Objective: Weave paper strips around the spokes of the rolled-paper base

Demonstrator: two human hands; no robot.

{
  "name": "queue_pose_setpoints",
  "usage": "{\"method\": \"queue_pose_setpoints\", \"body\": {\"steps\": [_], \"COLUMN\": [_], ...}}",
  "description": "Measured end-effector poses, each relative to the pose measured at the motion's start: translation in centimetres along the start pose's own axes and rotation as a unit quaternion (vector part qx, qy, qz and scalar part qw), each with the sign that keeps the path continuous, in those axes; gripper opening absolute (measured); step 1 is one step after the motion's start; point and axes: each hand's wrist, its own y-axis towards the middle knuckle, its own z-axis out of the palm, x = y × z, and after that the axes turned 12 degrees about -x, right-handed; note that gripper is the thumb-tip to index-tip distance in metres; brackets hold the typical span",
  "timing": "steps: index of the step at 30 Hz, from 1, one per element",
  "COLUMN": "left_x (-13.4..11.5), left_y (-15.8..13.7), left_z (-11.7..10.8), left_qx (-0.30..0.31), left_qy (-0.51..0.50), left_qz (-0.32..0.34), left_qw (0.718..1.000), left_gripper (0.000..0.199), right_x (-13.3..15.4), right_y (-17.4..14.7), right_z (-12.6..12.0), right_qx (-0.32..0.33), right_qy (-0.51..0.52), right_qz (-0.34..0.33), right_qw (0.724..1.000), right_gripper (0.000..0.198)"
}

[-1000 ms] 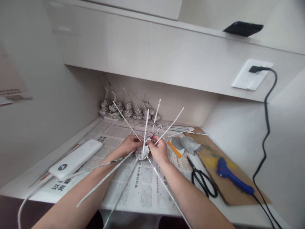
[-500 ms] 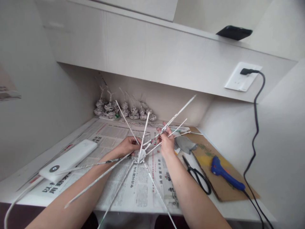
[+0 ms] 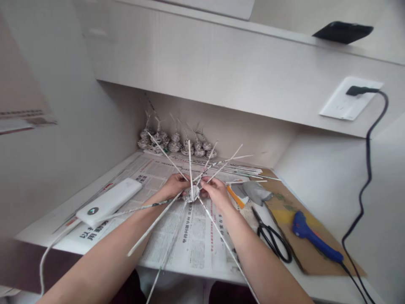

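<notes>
A small woven paper base sits between my hands above the newspaper, with several rolled paper sticks fanning out from it on all sides. My left hand is closed on the left edge of this weaving, thumb and fingers pinching near the woven centre. On the right edge, my right hand pinches close to the base, its fingers bent round the bottoms of the paper sticks. My fingertips are partly hidden behind the sticks.
Several woven paper gourds stand along the back wall. Newspaper covers the table. A white power bank with a cable lies left. On the right are black scissors, cardboard and a blue glue gun. Loose paper sticks lie behind.
My right hand has come down and left, close to the woven base, and no longer holds a stick up high. The view has shifted, moving the surroundings rightward.
</notes>
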Motion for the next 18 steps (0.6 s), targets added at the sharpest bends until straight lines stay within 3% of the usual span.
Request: {"method": "queue_pose_setpoints", "body": {"steps": [7,13,18], "left_x": [0.6,0.1,0.2], "left_y": [0.4,-0.2,-0.2], "left_z": [-0.1,0.1,-0.1], "left_qx": [0.015,0.039,0.054], "left_qy": [-0.032,-0.037,-0.004], "left_qz": [-0.004,-0.009,0.002], "left_qw": [0.999,0.999,0.999], "left_gripper": [0.037,0.038,0.035], "right_x": [-2.0,-2.2,-3.0], "right_y": [0.1,0.1,0.4], "right_z": [0.7,0.8,0.6], "right_qx": [0.004,0.000,-0.001], "right_qy": [-0.066,-0.050,-0.116], "right_qz": [-0.056,-0.057,-0.076], "right_qw": [0.996,0.997,0.990], "right_gripper": [0.026,0.030,0.025]}}
